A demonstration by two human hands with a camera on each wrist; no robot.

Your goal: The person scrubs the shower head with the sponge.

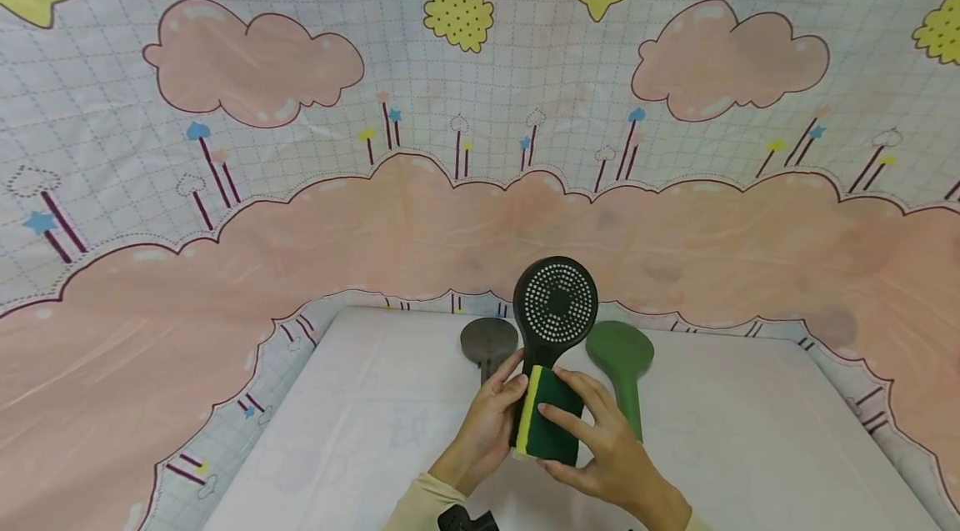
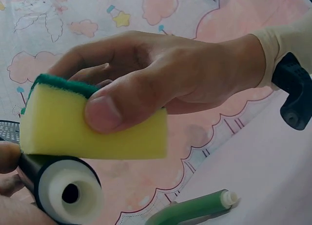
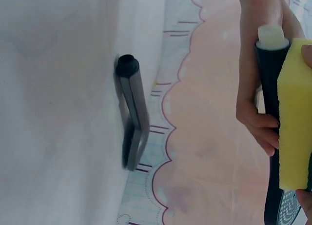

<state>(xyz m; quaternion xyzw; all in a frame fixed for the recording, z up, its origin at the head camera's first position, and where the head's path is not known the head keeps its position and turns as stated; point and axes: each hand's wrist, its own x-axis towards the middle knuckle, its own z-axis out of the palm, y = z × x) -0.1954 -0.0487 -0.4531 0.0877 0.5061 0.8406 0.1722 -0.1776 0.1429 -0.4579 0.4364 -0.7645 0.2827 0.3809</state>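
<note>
In the head view a black shower head [image 1: 556,300] stands upright, its round spray face toward me. My left hand [image 1: 489,429] grips its handle from the left. On the handle lies a sponge [image 1: 557,416] with a yellow foam side and a green scouring side. My right hand [image 1: 603,441] holds this sponge, fingers spread over the green side and thumb on the foam, as the left wrist view shows. The yellow foam [image 2: 63,122] rests against the black handle, whose white hollow end [image 2: 70,193] points toward that camera.
A grey shower head [image 1: 489,341] lies on the white table [image 1: 337,431] behind my left hand. To the right lies a green shower head [image 1: 621,352]. A patterned cloth with pink clouds [image 1: 255,64] hangs behind the table.
</note>
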